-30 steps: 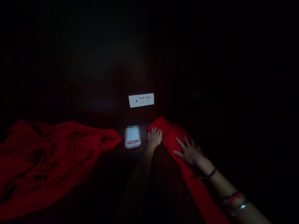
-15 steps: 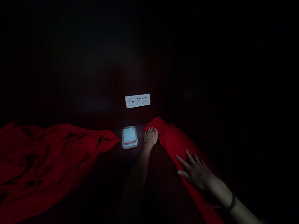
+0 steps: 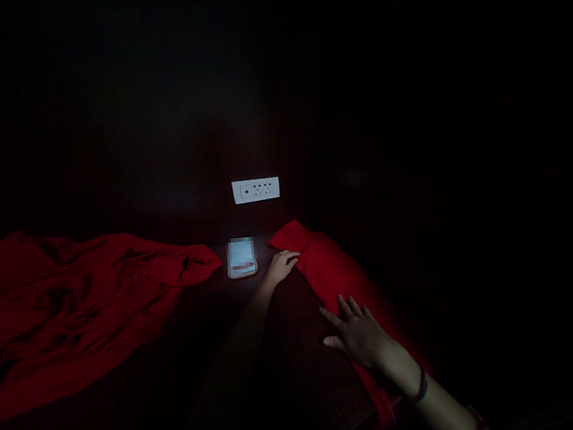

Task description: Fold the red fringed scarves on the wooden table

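A long folded strip of red cloth (image 3: 339,270) runs from beside the wall towards me, along the right edge of a dark wooden surface (image 3: 310,367). At its far end, my left hand (image 3: 282,267) has thumb and fingers closing together on the cloth's left edge. Nearer to me, my right hand (image 3: 360,336) lies open over the strip, fingers spread and palm down. A dark band circles the right wrist. The cloth below that wrist is partly hidden by the forearm and shadow.
A second red cloth (image 3: 97,285) lies loose and wrinkled at left. Between the cloths rests a phone-like device (image 3: 241,258) with a lit, blurred face. On the dark wall above is a white socket panel (image 3: 256,190). Deep shadow hides most surroundings.
My left hand has turned from lying on the cloth's far end to its left edge, fingers now pointing right. My right hand has slid slightly left. The strip's near end looks narrower and bunched.
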Available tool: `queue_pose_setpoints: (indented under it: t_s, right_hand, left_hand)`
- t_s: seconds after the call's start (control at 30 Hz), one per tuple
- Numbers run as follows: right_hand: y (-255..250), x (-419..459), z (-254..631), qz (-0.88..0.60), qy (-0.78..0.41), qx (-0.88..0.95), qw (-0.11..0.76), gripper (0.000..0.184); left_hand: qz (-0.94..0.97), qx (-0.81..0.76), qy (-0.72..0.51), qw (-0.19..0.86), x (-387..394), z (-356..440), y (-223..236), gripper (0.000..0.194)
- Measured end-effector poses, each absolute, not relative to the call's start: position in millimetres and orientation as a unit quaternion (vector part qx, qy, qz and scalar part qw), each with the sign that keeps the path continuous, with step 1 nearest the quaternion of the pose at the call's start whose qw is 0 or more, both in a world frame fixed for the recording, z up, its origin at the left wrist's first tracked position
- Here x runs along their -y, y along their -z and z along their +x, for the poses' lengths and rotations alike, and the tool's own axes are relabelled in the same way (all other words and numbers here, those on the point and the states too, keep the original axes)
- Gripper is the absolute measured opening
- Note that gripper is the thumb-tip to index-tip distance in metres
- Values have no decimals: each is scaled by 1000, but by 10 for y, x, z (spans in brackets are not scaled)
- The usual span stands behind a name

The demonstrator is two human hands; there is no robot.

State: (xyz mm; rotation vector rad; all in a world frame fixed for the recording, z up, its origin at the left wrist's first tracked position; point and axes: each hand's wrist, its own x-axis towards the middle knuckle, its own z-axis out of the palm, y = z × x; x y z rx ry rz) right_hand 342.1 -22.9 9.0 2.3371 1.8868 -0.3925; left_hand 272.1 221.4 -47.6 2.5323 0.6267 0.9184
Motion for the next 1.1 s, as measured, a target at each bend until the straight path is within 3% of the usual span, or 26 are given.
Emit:
queue_pose_setpoints:
  t_s: [0.27,0.47,0.6,0.77,0.97,1.1]
  right_hand:
    - [-284,-118,3690,814,12,-581,-9,58]
    - [138,-174,3787,830,50,-555,42,57]
    - [107,151,3779,820,83,-564,56,61]
    - [-90,175,3789,824,28,-566,-4,63]
    - [77,-58,3858,861,47,-507,16,64]
    - [217,265,3881,845,54,-531,19,58]
  left_hand:
    - [890,-235,-354,168,-2089,2717,443,25]
    - [916,-238,-284,152,-2166,2730,546,27]
    - [916,-241,-291,136,-2150,2734,517,25]
    - [908,-220,-356,39,-1871,2778,338,36]
    - [968,-133,-214,16,-1747,2856,428,47]
    - [970,-135,-203,8,-1778,2852,444,48]
